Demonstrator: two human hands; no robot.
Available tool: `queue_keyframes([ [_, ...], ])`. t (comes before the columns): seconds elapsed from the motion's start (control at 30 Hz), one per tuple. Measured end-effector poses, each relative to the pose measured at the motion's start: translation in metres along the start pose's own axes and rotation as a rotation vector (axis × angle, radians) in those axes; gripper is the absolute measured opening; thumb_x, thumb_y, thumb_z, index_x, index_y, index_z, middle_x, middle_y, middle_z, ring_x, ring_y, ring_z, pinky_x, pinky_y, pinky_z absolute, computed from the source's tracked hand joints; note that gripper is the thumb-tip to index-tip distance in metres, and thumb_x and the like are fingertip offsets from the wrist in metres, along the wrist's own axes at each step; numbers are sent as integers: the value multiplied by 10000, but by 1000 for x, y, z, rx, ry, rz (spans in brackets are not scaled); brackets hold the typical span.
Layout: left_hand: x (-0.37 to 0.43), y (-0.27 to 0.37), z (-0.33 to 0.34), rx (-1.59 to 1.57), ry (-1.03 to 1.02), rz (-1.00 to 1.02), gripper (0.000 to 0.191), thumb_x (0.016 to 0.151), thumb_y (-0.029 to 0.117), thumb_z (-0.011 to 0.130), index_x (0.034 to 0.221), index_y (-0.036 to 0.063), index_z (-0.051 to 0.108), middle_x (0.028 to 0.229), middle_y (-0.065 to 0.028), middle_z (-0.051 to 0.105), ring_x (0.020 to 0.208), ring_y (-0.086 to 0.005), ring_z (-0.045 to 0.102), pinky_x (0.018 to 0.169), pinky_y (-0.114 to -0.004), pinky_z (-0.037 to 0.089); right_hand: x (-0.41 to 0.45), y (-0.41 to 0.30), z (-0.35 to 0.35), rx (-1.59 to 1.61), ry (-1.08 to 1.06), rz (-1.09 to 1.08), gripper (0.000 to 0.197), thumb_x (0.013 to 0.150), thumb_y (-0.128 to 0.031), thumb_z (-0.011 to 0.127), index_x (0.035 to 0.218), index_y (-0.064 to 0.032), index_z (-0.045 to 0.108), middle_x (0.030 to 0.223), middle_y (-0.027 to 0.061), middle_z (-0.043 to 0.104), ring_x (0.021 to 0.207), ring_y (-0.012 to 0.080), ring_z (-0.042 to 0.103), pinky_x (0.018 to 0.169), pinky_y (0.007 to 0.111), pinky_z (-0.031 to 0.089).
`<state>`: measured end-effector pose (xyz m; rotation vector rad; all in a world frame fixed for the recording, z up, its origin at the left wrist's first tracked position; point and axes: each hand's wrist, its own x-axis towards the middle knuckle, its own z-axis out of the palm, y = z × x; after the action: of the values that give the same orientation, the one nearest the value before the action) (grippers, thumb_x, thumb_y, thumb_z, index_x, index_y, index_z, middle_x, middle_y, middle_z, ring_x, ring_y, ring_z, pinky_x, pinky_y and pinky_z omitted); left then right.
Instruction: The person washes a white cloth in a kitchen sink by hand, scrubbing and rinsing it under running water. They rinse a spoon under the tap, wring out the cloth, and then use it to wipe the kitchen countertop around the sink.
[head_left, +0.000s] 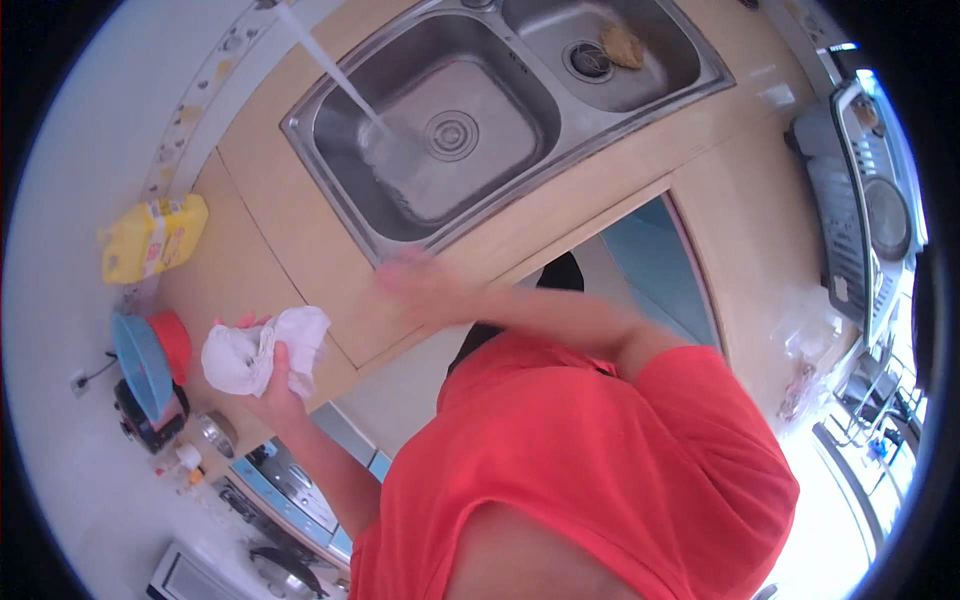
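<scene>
A white cloth (304, 334), bunched up, rests in my left hand (277, 386), whose thumb presses over it above the counter. My right hand (420, 285) is blurred by motion and lies near the front left corner of the sink's rim; whether its fingers hold anything cannot be made out. Water (337, 75) streams from a tap at the top into the larger steel basin (480, 90). In the smaller basin (675, 45) a brownish piece (622, 46), perhaps a sponge, lies beside the drain.
On the left, a yellow plastic jug (157, 236) stands against the tiled wall, with a blue basket (142, 367) and a red container (172, 346) below it. A metal bowl (216, 435) is farther along. A grey dish rack (832, 217) stands at the right.
</scene>
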<state>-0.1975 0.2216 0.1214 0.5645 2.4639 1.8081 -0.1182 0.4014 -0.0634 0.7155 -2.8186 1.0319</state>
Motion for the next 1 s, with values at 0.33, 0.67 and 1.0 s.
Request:
queue_keyframes([
  [0.33, -1, -12, 19, -208, 301, -129, 714, 686, -32, 657, 1305, -1, 302, 1128, -173, 497, 981, -258, 540, 857, -381, 452, -149, 239, -217, -707, 436, 756, 528, 829, -299, 500, 1260, -12, 399, 1312, 170, 380, 1248, 303, 311, 1026, 467, 206],
  [0.67, -39, -22, -41, 7, 480, -246, 785, 637, -16, 687, 1320, 14, 302, 1101, -131, 525, 945, -216, 552, 816, -341, 463, 85, -24, 48, 48, -144, -429, 658, 771, -378, 528, 1304, -38, 345, 1374, 126, 317, 1290, 278, 246, 1061, 481, 146],
  [1.0, -41, -62, -95, -173, 575, -320, 779, 623, -24, 676, 1312, 17, 314, 1082, -127, 532, 942, -212, 552, 812, -336, 462, 133, 109, -31, -548, 245, 307, 627, 834, -408, 466, 1288, 13, 365, 1399, 182, 258, 1309, 313, 220, 1066, 487, 125],
])
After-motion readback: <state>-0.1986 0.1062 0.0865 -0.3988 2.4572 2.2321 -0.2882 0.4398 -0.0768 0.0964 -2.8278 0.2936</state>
